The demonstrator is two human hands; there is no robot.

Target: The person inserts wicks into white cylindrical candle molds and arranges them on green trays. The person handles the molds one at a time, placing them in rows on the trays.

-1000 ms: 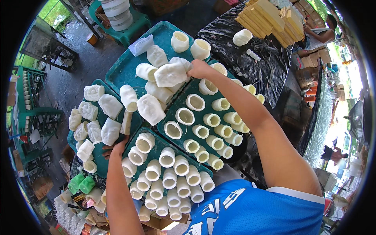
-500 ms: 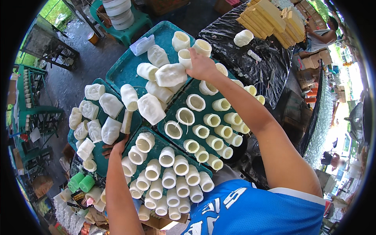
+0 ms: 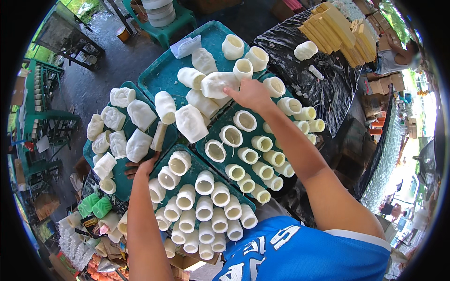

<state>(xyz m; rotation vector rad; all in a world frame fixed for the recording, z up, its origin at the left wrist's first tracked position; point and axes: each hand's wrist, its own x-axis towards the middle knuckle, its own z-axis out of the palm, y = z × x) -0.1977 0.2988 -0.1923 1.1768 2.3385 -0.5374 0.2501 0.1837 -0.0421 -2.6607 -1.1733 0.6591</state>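
- Head view: the right hand (image 3: 251, 93) reaches out over the upper teal tray (image 3: 159, 75), palm down, its fingers curled loosely onto a cream-white mould lying on its side (image 3: 216, 83); the fingertips rest on that mould, though whether they truly grip it I cannot tell.
- That mould lies at the near edge of the upper tray, on a heap of other lying moulds (image 3: 191, 122), just beside an upright open mould (image 3: 243, 68).
- The left hand (image 3: 143, 166) lies at the seam between the left tray (image 3: 123, 187) and the near tray (image 3: 234, 185) (only the back of the hand and part of the fingers show), fingers spread flat against the tray edge; it has hold of no mould that I can see.
- The near tray carries upright cream cylinders (image 3: 204, 182) in close rows, open ends up.
- The middle tray (image 3: 202, 151), under the right forearm, holds more upright cylinders (image 3: 245, 121), some with a wick string.
- The left tray holds lumpy white moulds on their sides (image 3: 138, 144).
- Beyond, a black plastic sheet (image 3: 328, 93) bears a single mould (image 3: 305, 49) and a stack of yellow blocks (image 3: 335, 25).
- Green cups (image 3: 96, 207) lie at the lower left.
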